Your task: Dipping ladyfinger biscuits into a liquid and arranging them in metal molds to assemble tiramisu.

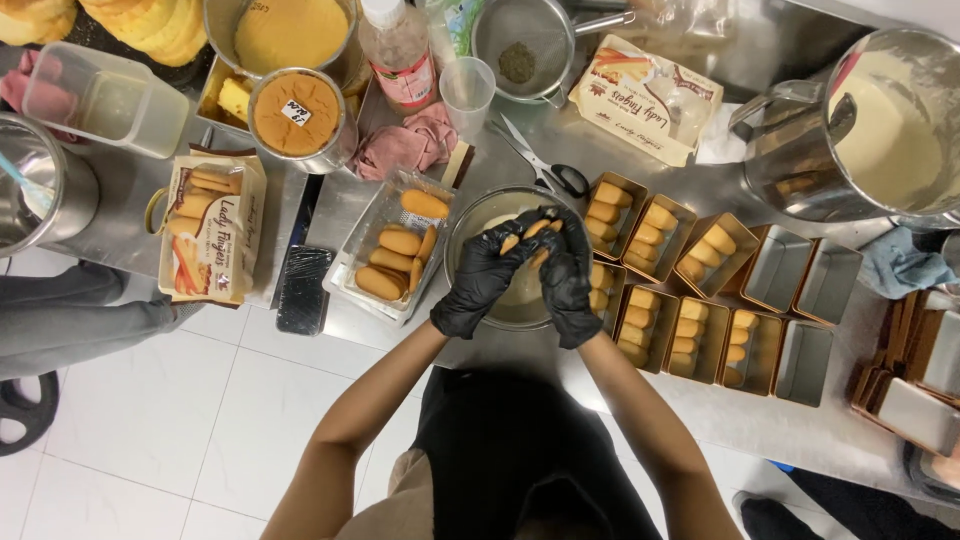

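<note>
From the head view, the left hand [480, 280] and the right hand [565, 280], both in black gloves, meet over a steel bowl [470, 225]; their fingers are curled and pinched together on a pale sponge finger biscuit [535, 232] held between them, just above the bowl.

Just left of the left hand lies a clear plastic tray [365, 240] with more of the biscuits. Farther left sits a flat biscuit package [210, 230], cream and orange with pictures of the biscuits. Beyond the hands, a box of the same kind [640, 100], cream with a red-orange band, lies opened. A round tin [297, 115] up-left carries a small white label.

Right of the right hand stand gold rectangular moulds [690, 335], some filled with biscuits, some bare. Scissors [545, 160] lie just beyond the bowl.
</note>
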